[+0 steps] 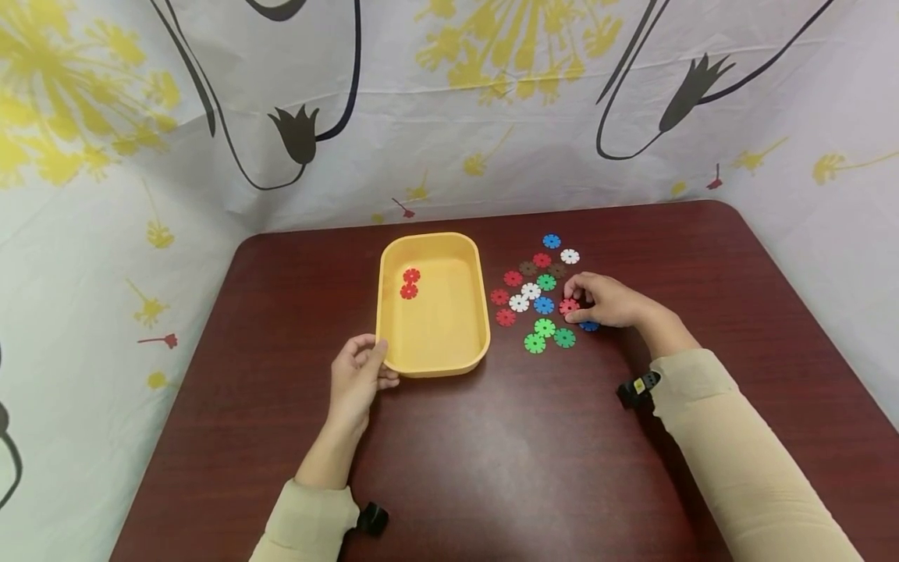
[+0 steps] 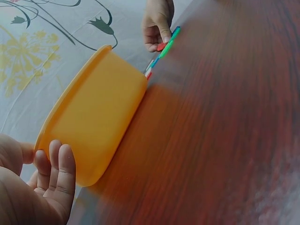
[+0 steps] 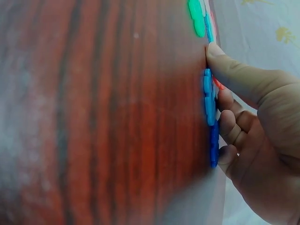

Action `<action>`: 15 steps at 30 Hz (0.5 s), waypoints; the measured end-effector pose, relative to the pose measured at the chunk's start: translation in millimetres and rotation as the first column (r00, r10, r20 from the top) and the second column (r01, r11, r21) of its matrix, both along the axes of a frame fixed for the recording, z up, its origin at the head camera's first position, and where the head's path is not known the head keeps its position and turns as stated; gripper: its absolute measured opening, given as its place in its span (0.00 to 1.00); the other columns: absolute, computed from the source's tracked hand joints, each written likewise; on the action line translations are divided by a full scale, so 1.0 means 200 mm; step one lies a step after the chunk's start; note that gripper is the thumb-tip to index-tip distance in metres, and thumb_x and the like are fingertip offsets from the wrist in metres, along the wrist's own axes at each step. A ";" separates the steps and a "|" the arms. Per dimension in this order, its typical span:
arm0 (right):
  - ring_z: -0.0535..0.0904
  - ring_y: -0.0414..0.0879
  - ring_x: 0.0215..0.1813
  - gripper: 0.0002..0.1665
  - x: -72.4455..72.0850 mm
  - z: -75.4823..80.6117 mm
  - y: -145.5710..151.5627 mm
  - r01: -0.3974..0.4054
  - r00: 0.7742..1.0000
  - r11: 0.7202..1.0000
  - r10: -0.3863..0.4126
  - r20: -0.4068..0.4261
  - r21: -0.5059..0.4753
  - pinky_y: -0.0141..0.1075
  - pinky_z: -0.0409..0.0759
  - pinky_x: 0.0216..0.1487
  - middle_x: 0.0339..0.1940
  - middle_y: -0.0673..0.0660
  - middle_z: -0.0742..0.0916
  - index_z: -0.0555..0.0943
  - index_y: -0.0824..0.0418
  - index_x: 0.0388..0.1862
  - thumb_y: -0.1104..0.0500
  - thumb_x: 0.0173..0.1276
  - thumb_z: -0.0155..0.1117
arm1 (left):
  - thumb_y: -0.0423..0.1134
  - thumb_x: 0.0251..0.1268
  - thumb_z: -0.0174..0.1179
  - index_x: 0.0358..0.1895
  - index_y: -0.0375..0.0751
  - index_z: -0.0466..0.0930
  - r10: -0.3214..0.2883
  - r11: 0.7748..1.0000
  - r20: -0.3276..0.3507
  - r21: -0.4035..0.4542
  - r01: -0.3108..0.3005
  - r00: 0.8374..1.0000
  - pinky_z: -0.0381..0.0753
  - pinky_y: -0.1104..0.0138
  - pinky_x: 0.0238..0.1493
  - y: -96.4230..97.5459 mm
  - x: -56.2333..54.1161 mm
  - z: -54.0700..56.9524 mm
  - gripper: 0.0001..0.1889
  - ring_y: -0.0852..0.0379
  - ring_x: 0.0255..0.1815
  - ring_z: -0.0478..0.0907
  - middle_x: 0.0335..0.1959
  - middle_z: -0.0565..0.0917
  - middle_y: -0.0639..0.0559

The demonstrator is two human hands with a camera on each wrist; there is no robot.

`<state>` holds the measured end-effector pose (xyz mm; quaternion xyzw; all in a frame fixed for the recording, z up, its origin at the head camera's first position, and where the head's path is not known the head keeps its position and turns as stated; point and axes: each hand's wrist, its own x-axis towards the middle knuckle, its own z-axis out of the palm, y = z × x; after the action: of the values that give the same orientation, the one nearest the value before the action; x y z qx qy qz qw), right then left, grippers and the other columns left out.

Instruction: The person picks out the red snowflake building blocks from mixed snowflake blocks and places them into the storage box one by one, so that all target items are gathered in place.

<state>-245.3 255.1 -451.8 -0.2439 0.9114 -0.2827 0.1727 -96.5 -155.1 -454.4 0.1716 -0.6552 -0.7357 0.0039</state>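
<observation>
Reddish-brown table [image 1: 520, 453] sets the stage for a careful pickup

Hung behind the work, a pale backdrop [image 1: 393, 101] printed with yellow blooms and dark tulip-like flowers frames a person seen only by hands and sleeves. At left, below a beige left cuff [image 1: 303, 519], the left hand [image 1: 356, 376] grips the near-left corner of a yellow plastic tray [image 1: 438, 328], thumb at the rim and fingers along the outer wall. Inside, toward the tray's left side, lie two red notched discs [image 1: 409, 291], close together. Just beyond the right wall spreads a loose group of notched discs [image 1: 530, 290] in red, white, brown, green and blue. At its right edge, the right hand [image 1: 609, 300] pinches a red disc [image 1: 570, 307] between thumb and fingers; whether it has left the tabletop cannot be told. A blue disc [image 1: 588, 326] shows partly hidden beneath that hand. Farther right, a beige right sleeve [image 1: 744, 453] reaches in, with a black wrist device [image 1: 637, 389] at its cuff.

Taking up a single piece appears to be the step in hand. The next move would seem to call for lifting it clear of its neighbors and over the tray's right rim, while the left hand steadies the tray.
</observation>
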 end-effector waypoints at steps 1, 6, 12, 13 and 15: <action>0.70 0.52 0.43 0.16 0.00 0.00 0.00 0.004 1.000 1.000 -0.004 -0.002 -0.004 0.45 0.72 0.45 0.40 0.57 0.77 0.74 0.61 0.44 0.60 0.67 0.73 | 0.36 0.77 0.58 0.55 0.34 0.69 -0.001 1.000 -0.001 0.000 0.001 1.000 0.87 0.67 0.26 0.00 0.00 0.00 0.13 0.58 0.20 0.80 0.28 0.81 0.43; 0.70 0.51 0.39 0.17 0.01 0.00 0.01 0.033 0.999 0.999 -0.033 -0.009 -0.021 0.43 0.71 0.40 0.35 0.56 0.76 0.72 0.60 0.39 0.59 0.66 0.74 | 0.36 0.77 0.58 0.54 0.35 0.69 0.000 1.000 0.001 0.003 0.000 1.000 0.87 0.67 0.26 0.00 0.00 0.00 0.12 0.58 0.20 0.80 0.28 0.82 0.43; 0.71 0.50 0.40 0.18 0.01 -0.01 0.01 0.057 0.998 0.998 -0.057 -0.007 -0.036 0.41 0.73 0.40 0.37 0.55 0.78 0.77 0.61 0.48 0.58 0.65 0.75 | 0.37 0.76 0.58 0.54 0.35 0.70 0.003 1.000 0.010 -0.003 -0.003 1.000 0.86 0.68 0.26 0.00 0.00 0.00 0.13 0.58 0.20 0.80 0.29 0.82 0.43; 0.70 0.50 0.40 0.18 0.01 -0.01 0.00 0.055 0.998 0.998 -0.055 -0.009 -0.031 0.41 0.73 0.41 0.37 0.55 0.78 0.78 0.61 0.49 0.58 0.66 0.75 | 0.37 0.76 0.58 0.55 0.35 0.70 0.002 1.000 0.010 -0.004 -0.002 1.000 0.86 0.68 0.26 0.00 0.00 0.00 0.13 0.58 0.20 0.80 0.29 0.82 0.43; 0.69 0.50 0.40 0.17 0.01 -0.01 0.00 0.042 0.999 0.999 -0.042 -0.013 -0.022 0.41 0.72 0.40 0.37 0.55 0.78 0.80 0.61 0.50 0.58 0.66 0.74 | 0.37 0.76 0.58 0.55 0.35 0.70 0.002 1.000 0.013 -0.007 -0.001 1.000 0.86 0.68 0.26 0.00 0.00 0.01 0.13 0.58 0.20 0.80 0.29 0.82 0.43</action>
<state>-244.1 254.9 -454.1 -0.2284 0.9143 -0.2948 0.1580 -96.1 -155.3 -453.3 0.1769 -0.6575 -0.7324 0.0008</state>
